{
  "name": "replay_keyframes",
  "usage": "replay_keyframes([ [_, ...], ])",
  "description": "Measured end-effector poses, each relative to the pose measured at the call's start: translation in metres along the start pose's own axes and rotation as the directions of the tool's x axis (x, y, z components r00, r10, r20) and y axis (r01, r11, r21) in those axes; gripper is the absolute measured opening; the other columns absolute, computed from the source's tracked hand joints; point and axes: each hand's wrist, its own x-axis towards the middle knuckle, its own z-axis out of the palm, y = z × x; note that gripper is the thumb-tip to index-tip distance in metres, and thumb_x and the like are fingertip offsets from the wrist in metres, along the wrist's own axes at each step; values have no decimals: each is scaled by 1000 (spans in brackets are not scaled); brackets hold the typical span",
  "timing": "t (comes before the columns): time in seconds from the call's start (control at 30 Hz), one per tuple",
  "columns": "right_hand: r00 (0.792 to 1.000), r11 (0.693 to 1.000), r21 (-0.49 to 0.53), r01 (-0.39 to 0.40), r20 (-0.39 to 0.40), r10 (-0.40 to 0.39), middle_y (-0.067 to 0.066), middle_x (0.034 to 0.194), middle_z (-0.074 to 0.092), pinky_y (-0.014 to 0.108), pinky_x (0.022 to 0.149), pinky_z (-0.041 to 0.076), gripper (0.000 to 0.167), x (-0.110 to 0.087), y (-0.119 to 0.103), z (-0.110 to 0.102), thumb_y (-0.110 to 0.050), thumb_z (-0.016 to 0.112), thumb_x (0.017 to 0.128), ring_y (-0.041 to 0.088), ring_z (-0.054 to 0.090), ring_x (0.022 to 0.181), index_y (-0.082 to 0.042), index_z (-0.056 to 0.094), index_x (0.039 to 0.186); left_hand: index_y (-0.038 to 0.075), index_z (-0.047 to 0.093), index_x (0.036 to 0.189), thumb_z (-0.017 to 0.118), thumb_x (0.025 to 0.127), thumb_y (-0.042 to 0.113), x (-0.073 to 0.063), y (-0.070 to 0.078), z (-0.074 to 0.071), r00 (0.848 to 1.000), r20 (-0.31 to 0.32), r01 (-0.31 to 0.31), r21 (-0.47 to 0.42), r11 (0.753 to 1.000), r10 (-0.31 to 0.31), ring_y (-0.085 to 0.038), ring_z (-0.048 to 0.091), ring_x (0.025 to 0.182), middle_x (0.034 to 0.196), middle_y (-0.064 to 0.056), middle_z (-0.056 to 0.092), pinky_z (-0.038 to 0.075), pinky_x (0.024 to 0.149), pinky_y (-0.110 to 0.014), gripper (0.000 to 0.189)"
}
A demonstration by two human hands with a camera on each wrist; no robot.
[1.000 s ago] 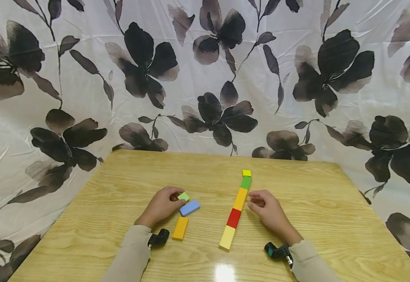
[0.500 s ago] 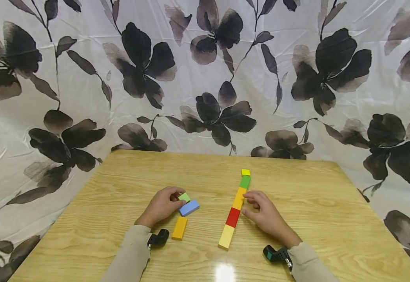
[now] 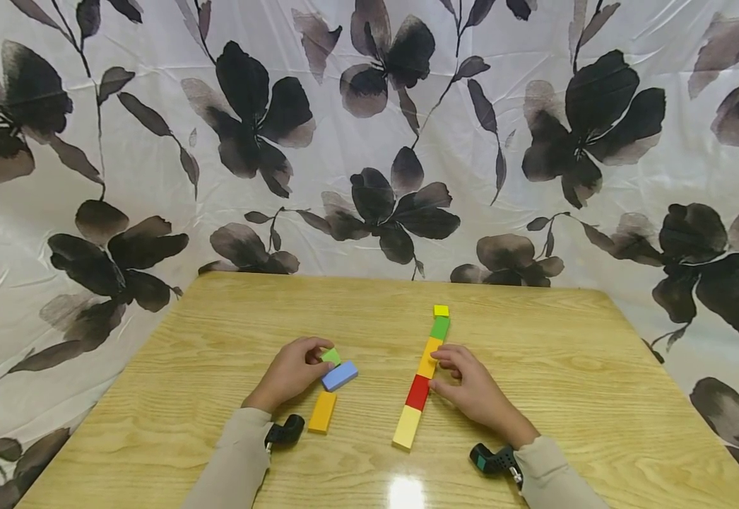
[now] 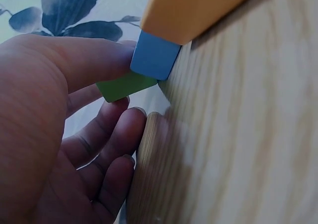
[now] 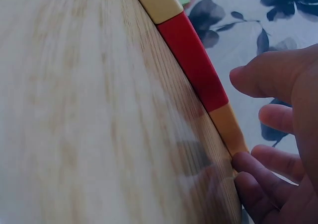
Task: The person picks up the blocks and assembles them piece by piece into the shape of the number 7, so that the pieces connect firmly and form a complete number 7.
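Note:
My left hand (image 3: 289, 370) pinches a light green block (image 3: 330, 356) between thumb and fingers; in the left wrist view this green block (image 4: 124, 87) is partly behind the thumb. Close to the thumb lies a blue block (image 3: 340, 376), and an orange block (image 3: 322, 413) is nearer me. My right hand (image 3: 474, 385) hovers at the right side of a row of blocks, fingers loosely bent and holding nothing. Its fingertips overlap the row's orange block (image 3: 427, 359), and its thumb is by the red block (image 3: 417, 393). In the right wrist view, fingertips (image 5: 243, 162) appear at the orange block.
The row continues with a pale yellow block (image 3: 407, 428) at the near end, a green block (image 3: 440, 327) and a small yellow block (image 3: 441, 311) at the far end. All stand on a wooden table (image 3: 217, 311) before a floral cloth (image 3: 318, 233).
My right hand has moved left, from beside the row to over its right edge. The left hand stays at the light green block. The blocks look unmoved.

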Motion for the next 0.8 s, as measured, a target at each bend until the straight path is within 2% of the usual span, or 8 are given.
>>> replay_keyframes([
  [0.2, 1000, 1000, -9, 6, -13, -6, 12, 144, 51, 45, 99, 48, 47, 3, -1, 4, -17, 77, 90, 28, 58, 120, -5, 63, 133, 15, 71, 121, 78, 89, 15, 0, 0, 0, 1000, -7, -3, -11, 1000, 3, -14, 56, 86, 98, 2, 61, 48, 79, -36, 33],
  [0.4, 999, 996, -89, 15, -31, -18, 10, 142, 53, 46, 97, 47, 44, 4, -4, 6, -21, 78, 89, 27, 55, 124, -7, 66, 128, 13, 70, 124, 77, 90, 15, -2, -1, 0, 1000, -14, -17, -26, 1000, 16, -15, 56, 84, 95, 2, 61, 48, 78, -36, 34],
  [0.57, 999, 991, -137, 4, -38, -9, 9, 140, 55, 48, 105, 43, 42, 6, -5, 6, -22, 79, 88, 31, 48, 132, -8, 67, 126, 14, 71, 124, 76, 91, 16, -1, -2, 0, 1000, -25, -16, -18, 1000, 15, -15, 56, 84, 95, 2, 60, 48, 78, -36, 33],
  [0.8, 999, 983, -185, 6, -44, -14, 9, 142, 54, 54, 109, 35, 41, 4, -6, 7, -23, 78, 89, 34, 45, 135, -7, 68, 125, 12, 71, 122, 75, 92, 17, -1, -2, 0, 999, -47, -25, -20, 999, 24, -15, 57, 85, 94, 2, 59, 49, 80, -38, 30],
])
